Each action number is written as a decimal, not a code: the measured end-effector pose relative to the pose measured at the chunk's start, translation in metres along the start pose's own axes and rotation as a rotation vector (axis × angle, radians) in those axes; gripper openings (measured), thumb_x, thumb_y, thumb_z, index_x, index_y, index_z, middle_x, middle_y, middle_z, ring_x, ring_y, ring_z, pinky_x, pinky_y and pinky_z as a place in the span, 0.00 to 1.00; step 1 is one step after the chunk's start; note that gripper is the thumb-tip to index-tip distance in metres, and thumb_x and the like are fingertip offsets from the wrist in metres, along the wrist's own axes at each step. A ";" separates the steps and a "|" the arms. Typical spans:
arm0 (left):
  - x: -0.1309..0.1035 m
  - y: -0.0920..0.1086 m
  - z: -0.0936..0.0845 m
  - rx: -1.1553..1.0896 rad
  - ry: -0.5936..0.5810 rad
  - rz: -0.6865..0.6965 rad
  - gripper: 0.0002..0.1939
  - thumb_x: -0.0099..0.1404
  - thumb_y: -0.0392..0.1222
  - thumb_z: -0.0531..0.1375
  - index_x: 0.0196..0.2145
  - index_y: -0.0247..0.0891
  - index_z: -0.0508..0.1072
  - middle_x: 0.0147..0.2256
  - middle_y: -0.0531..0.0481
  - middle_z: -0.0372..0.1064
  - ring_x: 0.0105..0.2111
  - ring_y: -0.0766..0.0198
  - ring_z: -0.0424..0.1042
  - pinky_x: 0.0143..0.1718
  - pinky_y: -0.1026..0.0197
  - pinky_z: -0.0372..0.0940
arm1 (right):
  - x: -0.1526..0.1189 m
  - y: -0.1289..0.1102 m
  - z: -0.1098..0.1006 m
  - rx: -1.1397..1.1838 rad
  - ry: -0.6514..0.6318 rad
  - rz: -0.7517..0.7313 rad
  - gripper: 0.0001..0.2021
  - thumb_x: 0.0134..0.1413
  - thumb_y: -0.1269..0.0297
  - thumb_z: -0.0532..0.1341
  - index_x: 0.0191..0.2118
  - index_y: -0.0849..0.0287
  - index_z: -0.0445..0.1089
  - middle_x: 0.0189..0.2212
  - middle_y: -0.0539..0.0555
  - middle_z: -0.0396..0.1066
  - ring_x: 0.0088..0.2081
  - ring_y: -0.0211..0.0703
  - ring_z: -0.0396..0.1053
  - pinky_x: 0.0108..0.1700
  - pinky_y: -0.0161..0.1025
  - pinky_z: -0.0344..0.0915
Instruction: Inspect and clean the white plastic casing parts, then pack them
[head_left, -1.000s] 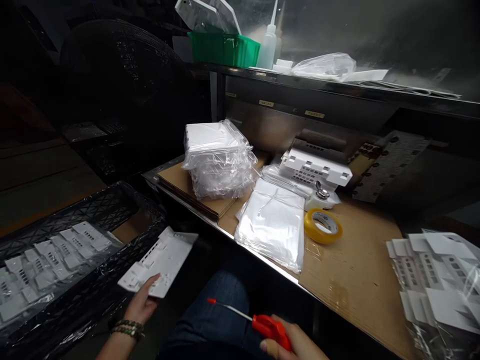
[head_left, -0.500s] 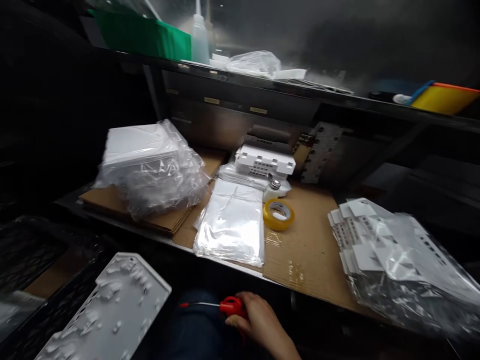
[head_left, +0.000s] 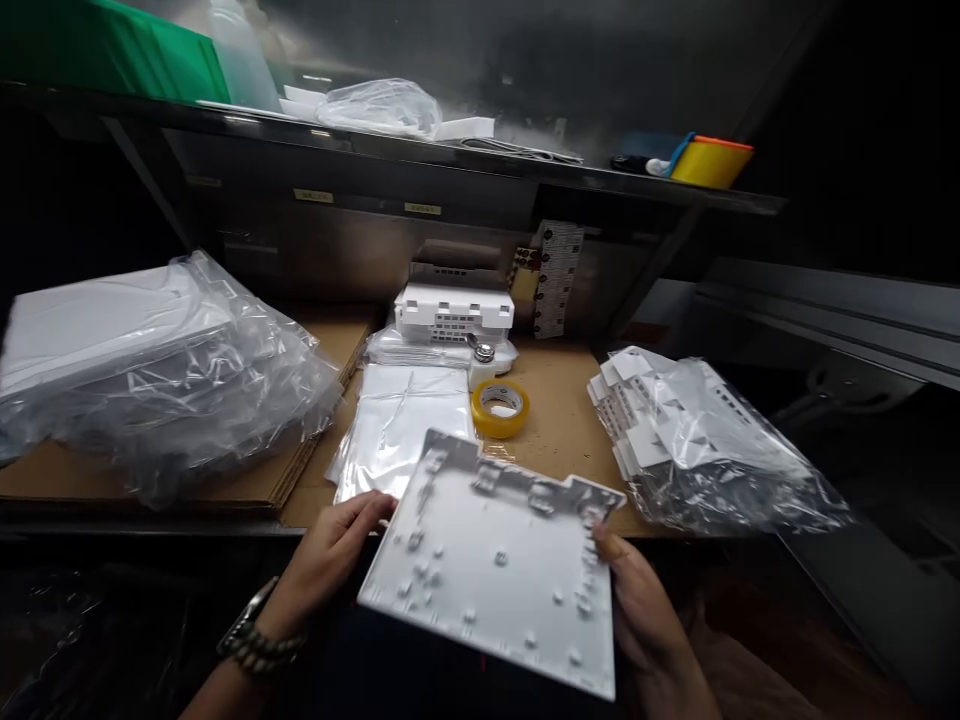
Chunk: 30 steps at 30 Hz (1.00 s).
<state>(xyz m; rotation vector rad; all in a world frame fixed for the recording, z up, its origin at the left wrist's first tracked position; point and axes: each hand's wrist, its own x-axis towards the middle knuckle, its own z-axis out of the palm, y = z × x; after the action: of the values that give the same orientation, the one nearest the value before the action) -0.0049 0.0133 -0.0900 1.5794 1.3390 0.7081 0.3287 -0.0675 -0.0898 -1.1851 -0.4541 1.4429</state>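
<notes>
A white moulded plastic panel [head_left: 517,590] is held up over the front edge of the bench, tilted, its side with small posts and clips facing me. My right hand [head_left: 649,600] grips its right edge, the thumb on the upper face and the fingers behind. At the left edge, my left hand [head_left: 341,545] has its thumb and fingers closed together by the upper left side; the fingertips are partly hidden there. Just beyond the panel lies a stack of clear plastic bags [head_left: 412,405]. A roll of yellow tape [head_left: 500,410] rests beside the bags.
Bagged white parts [head_left: 150,350] are piled at left on cardboard [head_left: 247,485]. More bagged white parts [head_left: 675,430] lie at right. White housings [head_left: 454,312] and a small metal-topped bottle [head_left: 482,365] stand behind the tape. Overhead runs a shelf [head_left: 360,145] with a green bin [head_left: 112,55].
The panel has come from the lower left to the middle, between both hands. The red tool with a thin metal rod has left my right hand. The view has turned right.
</notes>
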 end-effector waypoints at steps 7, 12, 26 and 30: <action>0.044 0.000 0.025 0.336 -0.014 0.220 0.18 0.68 0.56 0.53 0.45 0.43 0.75 0.43 0.39 0.73 0.45 0.42 0.72 0.48 0.44 0.63 | -0.017 -0.038 -0.030 0.168 0.307 -0.198 0.29 0.43 0.46 0.77 0.47 0.60 0.79 0.44 0.60 0.82 0.48 0.59 0.80 0.53 0.51 0.76; 0.062 0.004 0.010 0.343 -0.035 0.178 0.10 0.67 0.53 0.56 0.41 0.47 0.66 0.38 0.46 0.78 0.40 0.46 0.76 0.42 0.50 0.63 | -0.020 -0.034 -0.034 0.071 0.358 -0.245 0.31 0.48 0.42 0.73 0.49 0.62 0.78 0.44 0.63 0.82 0.49 0.63 0.79 0.53 0.56 0.76; 0.098 -0.004 -0.012 -0.104 -0.224 0.036 0.21 0.53 0.51 0.71 0.33 0.41 0.64 0.29 0.59 0.66 0.26 0.67 0.68 0.31 0.62 0.62 | -0.016 -0.019 -0.032 0.020 0.430 -0.251 0.30 0.45 0.44 0.75 0.49 0.62 0.78 0.41 0.62 0.83 0.46 0.61 0.80 0.52 0.54 0.76; 0.102 -0.004 -0.005 -0.072 -0.188 0.053 0.21 0.51 0.45 0.72 0.33 0.41 0.63 0.28 0.60 0.63 0.27 0.66 0.69 0.30 0.62 0.62 | -0.011 0.007 -0.022 -0.107 0.374 -0.311 0.30 0.51 0.44 0.71 0.52 0.62 0.77 0.43 0.62 0.82 0.46 0.61 0.80 0.51 0.51 0.76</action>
<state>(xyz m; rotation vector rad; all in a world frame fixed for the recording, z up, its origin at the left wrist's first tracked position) 0.0139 0.1123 -0.1047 1.5869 1.1259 0.6164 0.3420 -0.0867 -0.1005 -1.3683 -0.4352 0.9162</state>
